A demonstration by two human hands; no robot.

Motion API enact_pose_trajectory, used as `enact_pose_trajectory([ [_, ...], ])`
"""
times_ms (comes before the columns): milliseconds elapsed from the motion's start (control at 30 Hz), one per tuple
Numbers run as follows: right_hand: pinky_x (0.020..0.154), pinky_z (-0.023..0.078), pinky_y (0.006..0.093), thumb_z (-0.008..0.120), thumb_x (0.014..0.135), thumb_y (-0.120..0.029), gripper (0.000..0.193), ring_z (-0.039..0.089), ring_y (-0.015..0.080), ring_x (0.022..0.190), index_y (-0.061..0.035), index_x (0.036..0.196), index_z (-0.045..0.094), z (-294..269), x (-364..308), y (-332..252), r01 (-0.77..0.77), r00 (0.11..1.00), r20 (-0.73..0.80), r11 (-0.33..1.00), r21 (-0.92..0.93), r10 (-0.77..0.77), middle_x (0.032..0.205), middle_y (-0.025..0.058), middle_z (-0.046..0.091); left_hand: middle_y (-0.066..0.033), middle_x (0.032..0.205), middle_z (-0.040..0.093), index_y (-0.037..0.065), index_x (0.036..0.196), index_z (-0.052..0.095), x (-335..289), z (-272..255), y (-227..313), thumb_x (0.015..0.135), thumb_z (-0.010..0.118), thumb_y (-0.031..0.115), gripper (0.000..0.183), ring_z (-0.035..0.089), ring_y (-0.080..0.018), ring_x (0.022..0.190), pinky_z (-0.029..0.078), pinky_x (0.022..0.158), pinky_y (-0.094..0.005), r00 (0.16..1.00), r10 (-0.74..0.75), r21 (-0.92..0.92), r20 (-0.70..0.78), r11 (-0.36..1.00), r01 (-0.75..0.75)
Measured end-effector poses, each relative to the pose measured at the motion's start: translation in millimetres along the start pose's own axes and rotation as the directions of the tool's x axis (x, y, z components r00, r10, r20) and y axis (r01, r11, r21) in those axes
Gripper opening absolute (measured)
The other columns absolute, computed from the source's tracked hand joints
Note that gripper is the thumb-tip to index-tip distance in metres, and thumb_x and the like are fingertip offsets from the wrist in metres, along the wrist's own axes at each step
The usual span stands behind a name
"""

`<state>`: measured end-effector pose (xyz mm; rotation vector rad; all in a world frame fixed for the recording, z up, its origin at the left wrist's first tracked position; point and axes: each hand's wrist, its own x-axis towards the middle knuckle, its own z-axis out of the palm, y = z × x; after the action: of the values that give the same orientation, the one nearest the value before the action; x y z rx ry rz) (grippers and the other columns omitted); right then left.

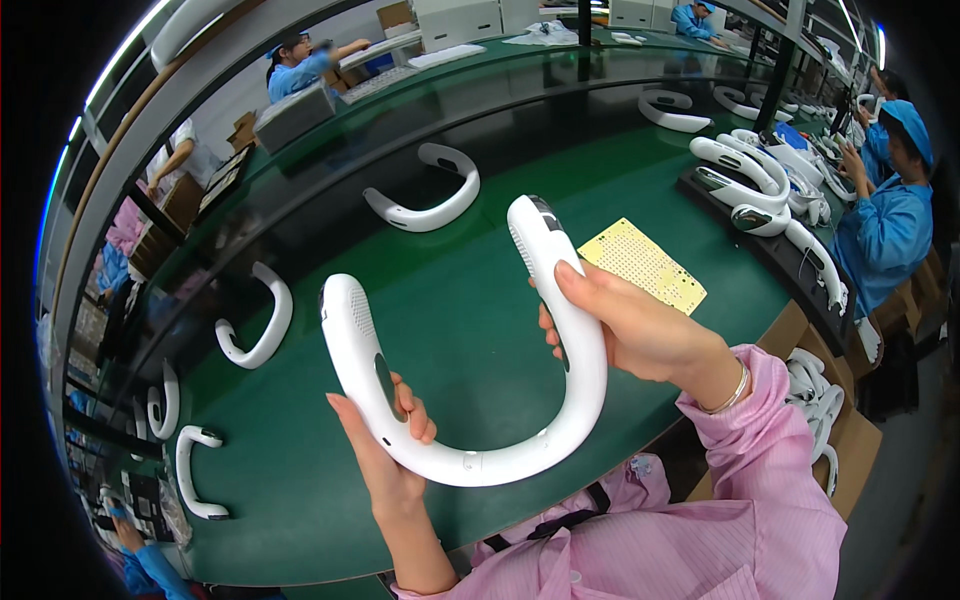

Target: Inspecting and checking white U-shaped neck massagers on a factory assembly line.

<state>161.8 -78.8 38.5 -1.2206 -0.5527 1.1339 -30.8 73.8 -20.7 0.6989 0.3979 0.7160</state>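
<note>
A white U-shaped neck fan (510,462) is held up above the green table, its curved middle toward me and its two ends pointing away. My left hand (385,460) is closed around the left arm of the fan, with the thumb outside and fingertips showing on the inner side. The right arm of the fan is gripped by my right hand (640,325), thumb on top and fingers curled beneath. Fine slotted vents line the inner faces of both ends. A yellow sheet with rows of small dots (645,268) lies just beyond my right hand.
Other neck fans lie on the green table (300,490), among them one ahead (440,205) and one at left (268,325). Several fans are piled on a black tray (835,320) at right. A cardboard box (855,455) holds more. Co-workers in blue (885,230) sit nearby.
</note>
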Motion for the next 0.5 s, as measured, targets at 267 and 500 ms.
enact_pose_trajectory([
  [267, 0.068, 0.05, 0.029, 0.049, 0.093, -0.041, 0.04, 0.055, 0.0118, 0.079, -0.0061, 0.113, 0.042, -7, 16, 7, -0.115, 0.993, -0.007, 0.983, 0.142, 0.118, 0.088, 0.0045, 0.053, -0.0049, 0.069, 0.045, 0.0, 0.095, 0.046, 13, -7, 2, 0.091, 0.037, 0.058, 0.059, 0.04, -0.0121, 0.048, 0.035, 0.037, -0.0234, 0.984, -0.17, -0.083, -0.046, 0.983, 0.166],
  [500, 0.056, 0.048, 0.0262, 0.065, 0.08, -0.017, 0.042, 0.052, 0.0107, 0.066, -0.0008, 0.112, 0.042, -34, 68, 27, 0.026, 0.984, -0.176, 0.997, 0.066, -0.014, 0.077, 0.0035, 0.05, -0.014, 0.122, 0.049, 0.0, 0.124, 0.043, 27, -8, -8, 0.098, 0.029, 0.044, 0.054, 0.05, -0.0215, 0.106, 0.041, 0.095, -0.0374, 0.998, -0.005, 0.233, -0.063, 0.972, 0.019],
])
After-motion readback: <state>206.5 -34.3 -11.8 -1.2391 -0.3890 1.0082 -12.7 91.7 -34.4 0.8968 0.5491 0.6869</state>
